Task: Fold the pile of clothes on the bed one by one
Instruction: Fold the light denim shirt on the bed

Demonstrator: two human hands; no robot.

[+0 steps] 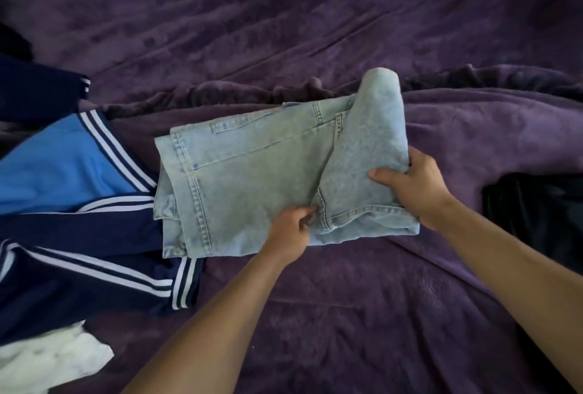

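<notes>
Light blue jeans [246, 179] lie partly folded in the middle of the bed, on a purple blanket [315, 31]. Their right portion stands up in a raised fold. My right hand [413, 188] grips that raised fold from the right side, thumb on top. My left hand [291, 229] pinches the denim at the near edge, by a seam. To the left lies the pile: a navy and light blue jacket [79, 204] with white stripes, and a white garment [47, 359] at the lower left.
A black garment [536, 214] lies at the right edge of the bed. A ridge of bunched blanket [220, 91] runs across behind the jeans. Bare purple blanket spreads in front of me and far behind.
</notes>
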